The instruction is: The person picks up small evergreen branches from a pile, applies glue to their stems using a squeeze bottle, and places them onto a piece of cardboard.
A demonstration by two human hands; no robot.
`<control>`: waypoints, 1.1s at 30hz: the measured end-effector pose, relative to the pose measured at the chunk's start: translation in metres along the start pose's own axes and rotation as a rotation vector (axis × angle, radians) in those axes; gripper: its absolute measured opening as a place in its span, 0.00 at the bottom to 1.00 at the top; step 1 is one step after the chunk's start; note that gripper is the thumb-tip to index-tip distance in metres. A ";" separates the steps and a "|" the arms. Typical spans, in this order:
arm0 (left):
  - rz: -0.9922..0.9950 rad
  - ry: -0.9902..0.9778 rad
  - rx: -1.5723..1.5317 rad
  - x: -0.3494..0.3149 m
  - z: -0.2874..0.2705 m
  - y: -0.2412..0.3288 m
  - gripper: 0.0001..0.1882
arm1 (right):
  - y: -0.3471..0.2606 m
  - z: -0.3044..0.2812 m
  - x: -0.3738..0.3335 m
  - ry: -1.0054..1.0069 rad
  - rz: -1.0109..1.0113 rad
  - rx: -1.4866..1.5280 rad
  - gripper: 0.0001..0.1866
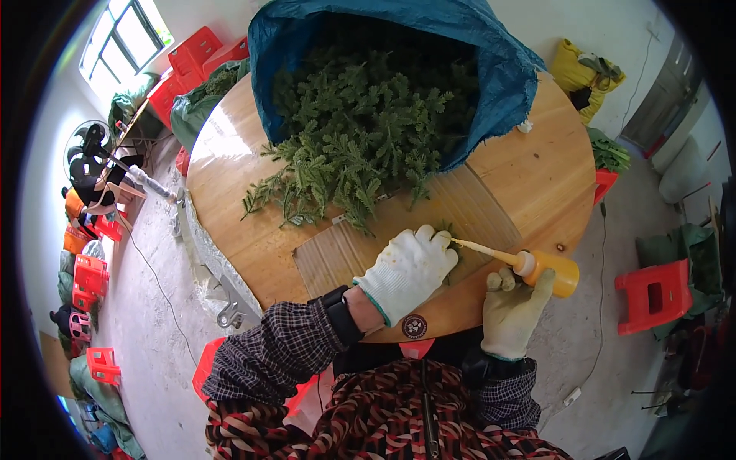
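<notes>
My left hand (409,270), in a white knitted glove with yellowish stains, is closed over a piece of cardboard (330,257) on the table. Green needles of a small fir sprig (445,228) poke out beside its fingertips; most of the sprig is hidden. My right hand (512,313), also gloved, grips a yellow squeeze bottle (560,274) lying nearly sideways. The bottle's long tapered nozzle points left, its tip right beside my left fingers. Just beyond my hands, a heap of fir branches (360,130) spills from a large blue woven sack (510,69).
All this stands on a round wooden table (245,222). Red plastic stools (655,295) stand on the floor to the right and left. At the left are a fan (88,153) and a cable. A yellow sack (584,77) leans at the back wall.
</notes>
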State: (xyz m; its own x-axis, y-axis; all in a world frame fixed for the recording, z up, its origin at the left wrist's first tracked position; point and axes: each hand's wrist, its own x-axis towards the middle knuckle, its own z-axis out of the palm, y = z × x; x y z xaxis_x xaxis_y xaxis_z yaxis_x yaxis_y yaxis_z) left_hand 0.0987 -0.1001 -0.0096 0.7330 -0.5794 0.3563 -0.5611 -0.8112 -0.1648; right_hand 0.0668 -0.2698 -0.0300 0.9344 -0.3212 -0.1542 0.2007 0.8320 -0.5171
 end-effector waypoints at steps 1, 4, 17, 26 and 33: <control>0.002 0.022 0.031 0.001 -0.002 0.000 0.05 | 0.000 -0.001 0.000 -0.001 0.001 0.001 0.21; 0.004 0.065 0.093 0.002 -0.005 0.002 0.05 | -0.001 -0.007 0.001 -0.043 0.024 -0.013 0.19; -0.161 -0.168 -0.059 -0.002 -0.033 0.009 0.07 | -0.001 -0.005 0.002 -0.054 0.007 -0.037 0.19; -0.338 -0.050 -0.293 -0.048 -0.049 0.000 0.12 | -0.003 -0.001 0.000 -0.082 0.063 -0.018 0.17; -0.268 -0.080 -0.309 -0.050 -0.039 0.003 0.22 | -0.004 -0.001 0.004 -0.073 0.038 -0.102 0.15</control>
State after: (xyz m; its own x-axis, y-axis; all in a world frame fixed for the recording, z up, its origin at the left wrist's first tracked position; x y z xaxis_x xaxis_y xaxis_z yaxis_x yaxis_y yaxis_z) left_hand 0.0453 -0.0705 0.0077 0.8894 -0.3655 0.2744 -0.4268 -0.8791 0.2123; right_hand 0.0696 -0.2752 -0.0292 0.9604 -0.2537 -0.1156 0.1374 0.7914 -0.5956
